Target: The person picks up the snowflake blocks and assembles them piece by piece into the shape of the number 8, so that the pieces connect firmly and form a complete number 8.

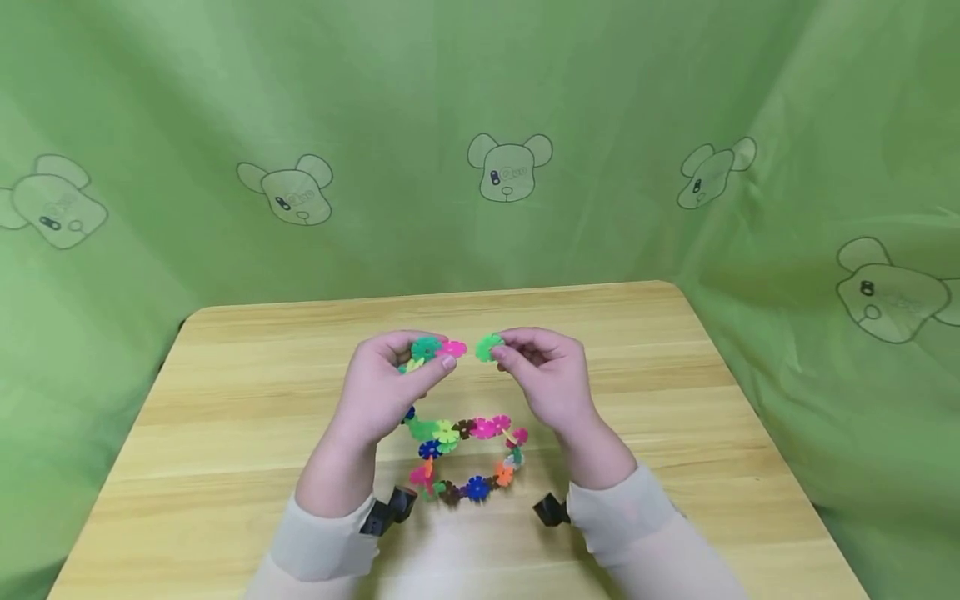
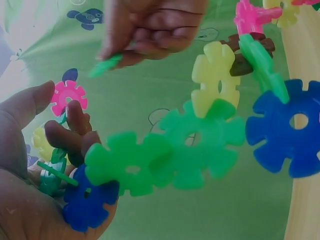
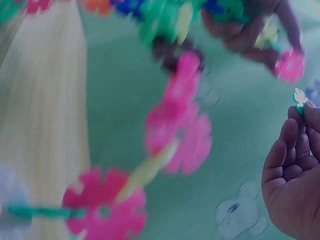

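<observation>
My left hand (image 1: 386, 379) pinches a pink snowflake-shaped plastic disc (image 1: 453, 348) between thumb and fingers. That disc is slotted to a teal disc (image 1: 427, 347), at the end of a chain of linked discs hanging from this hand. In the left wrist view, blue (image 2: 90, 200) and green discs (image 2: 131, 162) of the chain run past the palm. Across a small gap, my right hand (image 1: 551, 375) pinches a single light-green disc (image 1: 489, 347), apart from the pink one. Below both hands, the rest of the chain (image 1: 477, 487) curves in a loop of mixed colours.
A light wood-grain table (image 1: 637, 367) lies under the hands. Green cloth (image 1: 405, 225) with bear-face drawings surrounds its back and sides. Black wrist cameras (image 1: 551, 509) sit at both cuffs, near the chain's loop.
</observation>
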Tool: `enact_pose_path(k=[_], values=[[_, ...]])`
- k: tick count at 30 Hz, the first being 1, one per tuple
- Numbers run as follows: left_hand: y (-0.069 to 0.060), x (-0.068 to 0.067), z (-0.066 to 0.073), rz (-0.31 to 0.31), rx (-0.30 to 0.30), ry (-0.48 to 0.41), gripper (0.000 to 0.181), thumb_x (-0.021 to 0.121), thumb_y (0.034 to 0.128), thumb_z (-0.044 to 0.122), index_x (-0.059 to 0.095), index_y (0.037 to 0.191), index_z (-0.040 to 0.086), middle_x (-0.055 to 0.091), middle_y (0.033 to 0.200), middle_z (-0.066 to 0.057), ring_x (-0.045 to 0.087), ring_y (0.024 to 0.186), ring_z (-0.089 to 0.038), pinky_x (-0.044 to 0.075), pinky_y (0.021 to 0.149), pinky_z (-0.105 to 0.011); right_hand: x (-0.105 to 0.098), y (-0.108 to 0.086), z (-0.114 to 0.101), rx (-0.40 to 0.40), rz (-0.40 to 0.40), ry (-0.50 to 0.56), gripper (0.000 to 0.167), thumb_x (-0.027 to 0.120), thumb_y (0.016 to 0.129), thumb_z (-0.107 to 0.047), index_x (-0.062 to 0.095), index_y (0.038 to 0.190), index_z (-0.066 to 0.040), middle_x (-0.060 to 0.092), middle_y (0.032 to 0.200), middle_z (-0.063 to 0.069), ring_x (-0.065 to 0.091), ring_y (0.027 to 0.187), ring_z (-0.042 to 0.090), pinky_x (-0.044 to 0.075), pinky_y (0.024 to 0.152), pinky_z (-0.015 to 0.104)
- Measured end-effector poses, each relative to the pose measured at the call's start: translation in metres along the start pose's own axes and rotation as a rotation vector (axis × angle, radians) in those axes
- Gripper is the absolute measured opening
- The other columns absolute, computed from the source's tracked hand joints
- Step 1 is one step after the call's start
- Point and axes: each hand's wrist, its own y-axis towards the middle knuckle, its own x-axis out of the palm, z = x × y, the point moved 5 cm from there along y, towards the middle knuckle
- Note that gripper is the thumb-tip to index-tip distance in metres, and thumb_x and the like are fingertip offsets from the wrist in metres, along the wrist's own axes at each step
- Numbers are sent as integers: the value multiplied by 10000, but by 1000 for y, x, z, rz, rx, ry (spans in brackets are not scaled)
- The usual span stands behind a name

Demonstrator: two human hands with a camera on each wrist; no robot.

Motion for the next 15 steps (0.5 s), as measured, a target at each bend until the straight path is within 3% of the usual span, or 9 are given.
enact_pose_path(k=[4, 9, 15], values=[[-2, 3, 5, -12, 27, -14, 190, 808, 921, 53, 780, 1096, -14, 768, 884, -67, 568, 625, -140, 514, 611, -262, 7, -2, -16, -71, -27, 21, 149, 751, 904, 110, 673, 980, 212, 768, 917, -66, 683, 750, 63, 593, 689, 211], [-4, 4, 8, -20, 48, -19, 199, 813, 908, 30, 775, 1092, -38, 792, 965, -106, 722, 879, -186, 596, 780, -313, 9, -1, -23, -81, -24, -15, 104, 730, 883, 173, 690, 975, 199, 764, 916, -73, 686, 760, 70, 590, 695, 205], [-5, 7, 12, -24, 55, -47, 197, 811, 901, 2, 768, 1081, -63, 788, 952, -126, 732, 854, -182, 613, 768, -310, 12, 2, -30, -74, -23, -53, 124, 699, 847, 239, 702, 960, 189, 762, 901, -88, 680, 738, 87, 584, 675, 206]])
